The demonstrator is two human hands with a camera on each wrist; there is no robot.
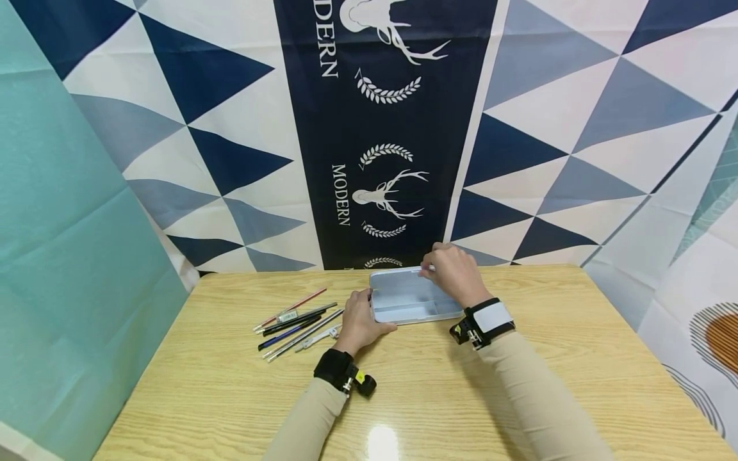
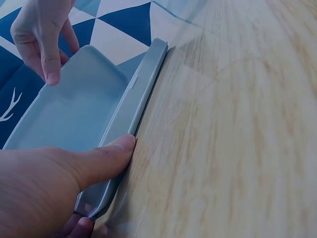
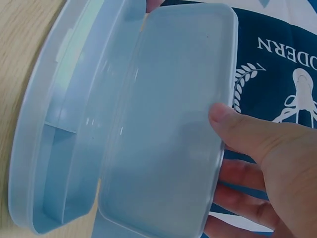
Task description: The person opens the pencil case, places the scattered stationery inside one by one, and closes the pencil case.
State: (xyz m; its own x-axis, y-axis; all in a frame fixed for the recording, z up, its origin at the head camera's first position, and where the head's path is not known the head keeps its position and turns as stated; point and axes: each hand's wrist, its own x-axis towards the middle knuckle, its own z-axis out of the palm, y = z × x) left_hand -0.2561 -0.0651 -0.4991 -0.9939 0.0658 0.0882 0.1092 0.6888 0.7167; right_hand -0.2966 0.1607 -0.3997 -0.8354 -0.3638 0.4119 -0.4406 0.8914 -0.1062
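Observation:
A pale blue plastic pencil case (image 1: 406, 314) lies at the table's far edge with its hinged lid (image 3: 168, 109) raised. My left hand (image 1: 359, 323) grips the case's left end, its thumb over the front rim in the left wrist view. At the lid's free edge, my right hand (image 1: 455, 275) pinches with the thumb on the inner face and fingers behind. Dividers (image 3: 62, 128) split the base's inside, and no pens show in it. Left of my left hand lie several pens (image 1: 288, 333), a red pencil (image 1: 296, 306) and a white compass-like tool (image 1: 319, 338).
The wooden table (image 1: 432, 397) ends just behind the case, where a patterned cloth (image 1: 392, 128) hangs. A small white eraser-like block (image 1: 287, 316) sits among the pens. Teal cloth (image 1: 86, 256) borders the left side.

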